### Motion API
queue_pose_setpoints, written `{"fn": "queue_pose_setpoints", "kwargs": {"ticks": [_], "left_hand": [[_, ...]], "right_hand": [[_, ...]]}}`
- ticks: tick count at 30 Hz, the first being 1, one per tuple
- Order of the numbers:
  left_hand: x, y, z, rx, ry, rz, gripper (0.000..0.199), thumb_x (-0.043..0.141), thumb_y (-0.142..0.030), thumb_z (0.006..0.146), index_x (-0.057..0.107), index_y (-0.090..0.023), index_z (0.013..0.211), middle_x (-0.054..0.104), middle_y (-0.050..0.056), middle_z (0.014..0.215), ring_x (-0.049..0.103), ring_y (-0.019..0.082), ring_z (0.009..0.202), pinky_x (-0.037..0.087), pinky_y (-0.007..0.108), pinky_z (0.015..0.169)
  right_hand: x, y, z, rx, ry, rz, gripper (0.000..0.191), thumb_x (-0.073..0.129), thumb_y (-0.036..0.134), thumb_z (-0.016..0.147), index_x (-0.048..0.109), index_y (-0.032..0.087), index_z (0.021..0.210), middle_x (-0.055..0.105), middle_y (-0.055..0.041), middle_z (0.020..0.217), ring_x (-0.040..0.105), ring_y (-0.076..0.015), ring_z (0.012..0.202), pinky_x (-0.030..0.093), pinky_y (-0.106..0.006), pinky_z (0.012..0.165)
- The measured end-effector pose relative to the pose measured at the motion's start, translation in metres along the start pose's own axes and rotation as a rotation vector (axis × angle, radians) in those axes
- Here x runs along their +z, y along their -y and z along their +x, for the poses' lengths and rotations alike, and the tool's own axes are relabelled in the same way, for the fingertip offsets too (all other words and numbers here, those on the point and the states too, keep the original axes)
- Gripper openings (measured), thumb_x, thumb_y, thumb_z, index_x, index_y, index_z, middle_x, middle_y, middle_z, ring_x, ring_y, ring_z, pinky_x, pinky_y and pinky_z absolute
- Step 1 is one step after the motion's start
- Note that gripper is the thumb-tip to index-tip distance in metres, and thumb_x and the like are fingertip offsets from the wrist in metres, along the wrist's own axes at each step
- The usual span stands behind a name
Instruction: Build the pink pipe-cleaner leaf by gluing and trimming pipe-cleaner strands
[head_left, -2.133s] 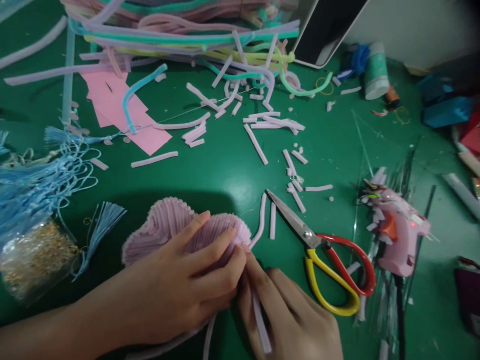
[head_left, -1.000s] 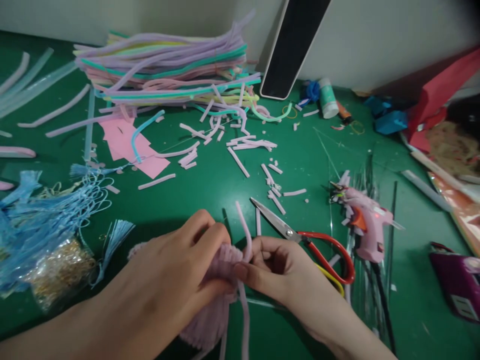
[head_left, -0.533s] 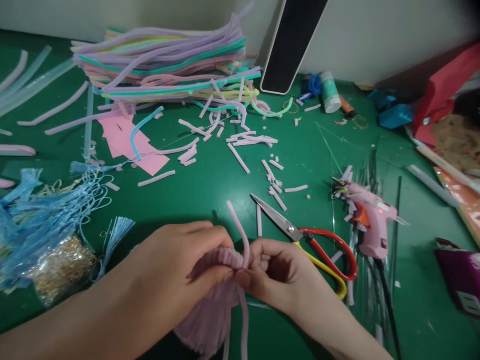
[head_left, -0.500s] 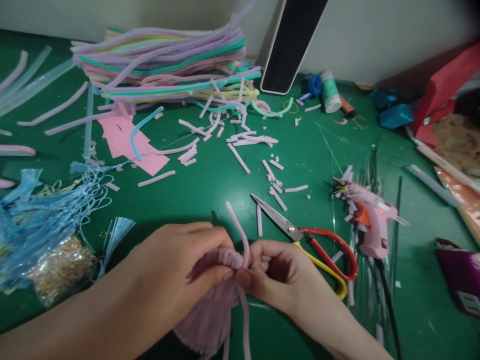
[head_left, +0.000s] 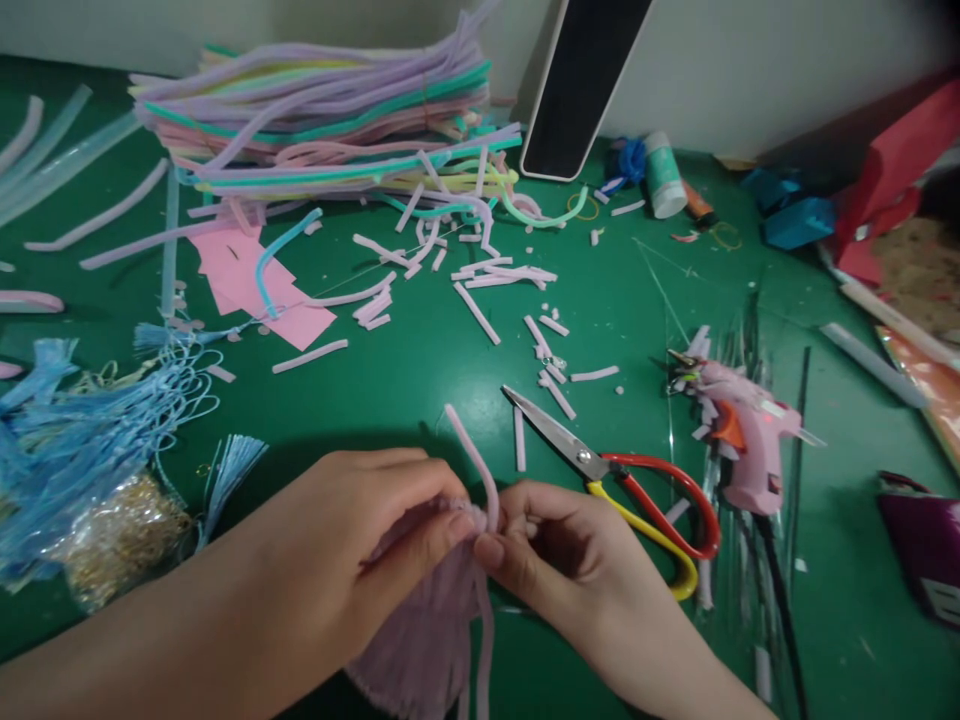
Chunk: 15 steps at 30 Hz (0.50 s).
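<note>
Between my hands hangs a bundle of lilac pipe cleaners (head_left: 420, 640), set side by side and fanning out downward. My left hand (head_left: 382, 530) is closed around its upper edge, thumb lying along the near side. My right hand (head_left: 562, 560) pinches a lilac pipe cleaner (head_left: 474, 455) at the bundle's right edge; one end of it sticks up and away, and strands hang below. Both hands' fingertips nearly meet there. Scissors with one red and one yellow handle (head_left: 585, 458) lie just beyond my right hand, blades pointing to the far left.
A pink glue gun (head_left: 750, 440) with a black cord lies at right. Cut lilac pieces (head_left: 480, 315) are scattered mid-table. A stack of pastel pipe cleaners (head_left: 315, 110) lies at the back, blue tassels (head_left: 112, 410) and a bag of gold fittings (head_left: 124, 540) at left.
My left thumb has moved up onto the bundle's upper edge, covering part of it. The upright pipe cleaner end leans slightly more to the left. The view has shifted a little.
</note>
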<state>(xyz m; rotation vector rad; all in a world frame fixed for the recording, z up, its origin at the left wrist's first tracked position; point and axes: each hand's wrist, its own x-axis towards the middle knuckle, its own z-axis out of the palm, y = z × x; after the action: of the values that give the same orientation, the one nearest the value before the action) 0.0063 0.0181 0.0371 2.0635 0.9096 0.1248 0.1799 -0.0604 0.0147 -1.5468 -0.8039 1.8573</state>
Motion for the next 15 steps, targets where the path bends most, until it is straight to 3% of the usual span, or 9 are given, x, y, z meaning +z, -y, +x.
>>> {"fn": "queue_pose_setpoints", "kwargs": {"ticks": [3,6,8,10,11,13,15], "left_hand": [[0.000,0.003,0.003,-0.066,0.100,-0.061,0.030,0.045,-0.029,0.095,0.064,-0.020,0.073,0.061,-0.004,0.064,0.056,0.010,0.057,0.041,0.019,0.052],[0.001,0.008,0.007,-0.101,0.116,-0.096,0.027,0.047,-0.030,0.094,0.064,-0.020,0.075,0.063,-0.004,0.067,0.058,0.010,0.060,0.041,0.019,0.054],[0.002,0.010,0.008,-0.110,0.118,-0.120,0.026,0.048,-0.029,0.094,0.065,-0.020,0.076,0.065,-0.004,0.068,0.060,0.010,0.062,0.041,0.019,0.055],[0.002,0.012,0.008,-0.101,0.115,-0.154,0.023,0.049,-0.027,0.093,0.066,-0.021,0.078,0.067,-0.005,0.071,0.061,0.010,0.063,0.042,0.019,0.057],[0.002,0.012,0.008,-0.089,0.114,-0.176,0.021,0.050,-0.026,0.093,0.066,-0.022,0.081,0.068,-0.005,0.073,0.061,0.010,0.064,0.043,0.018,0.058],[0.001,0.013,0.007,-0.073,0.107,-0.209,0.019,0.050,-0.024,0.092,0.067,-0.023,0.084,0.070,-0.006,0.077,0.063,0.010,0.066,0.044,0.018,0.060],[0.000,0.014,0.006,-0.075,0.116,-0.217,0.018,0.051,-0.024,0.092,0.068,-0.024,0.085,0.071,-0.006,0.078,0.063,0.010,0.067,0.044,0.018,0.061]], "right_hand": [[0.000,-0.001,0.000,-0.010,0.006,-0.038,0.034,0.065,0.045,0.083,0.050,0.019,0.067,0.032,0.0081,0.056,0.029,-0.0070,0.052,0.023,-0.022,0.047],[-0.001,-0.002,0.002,-0.034,-0.037,-0.076,0.033,0.057,0.045,0.089,0.054,0.018,0.071,0.038,0.0063,0.058,0.034,-0.0074,0.053,0.028,-0.021,0.047],[-0.002,-0.002,0.003,-0.141,-0.109,-0.093,0.022,0.051,0.040,0.093,0.061,0.020,0.096,0.053,0.0026,0.071,0.048,-0.0088,0.060,0.039,-0.019,0.053],[-0.005,-0.001,0.003,-0.295,-0.157,-0.155,0.034,0.049,0.030,0.094,0.049,0.027,0.128,0.063,-0.0021,0.096,0.060,-0.0111,0.077,0.050,-0.021,0.066],[-0.007,0.000,0.003,-0.360,-0.156,-0.221,0.043,0.049,0.025,0.094,0.042,0.031,0.135,0.063,-0.0031,0.107,0.062,-0.0119,0.086,0.052,-0.023,0.073],[-0.011,0.004,0.003,-0.447,-0.107,-0.411,0.043,0.049,0.017,0.092,0.047,0.032,0.132,0.063,-0.0032,0.115,0.063,-0.0129,0.097,0.053,-0.026,0.084],[-0.017,0.010,0.003,-0.497,-0.060,-0.617,0.032,0.049,0.012,0.090,0.060,0.027,0.115,0.063,-0.0037,0.112,0.061,-0.0140,0.102,0.051,-0.028,0.091]]}}
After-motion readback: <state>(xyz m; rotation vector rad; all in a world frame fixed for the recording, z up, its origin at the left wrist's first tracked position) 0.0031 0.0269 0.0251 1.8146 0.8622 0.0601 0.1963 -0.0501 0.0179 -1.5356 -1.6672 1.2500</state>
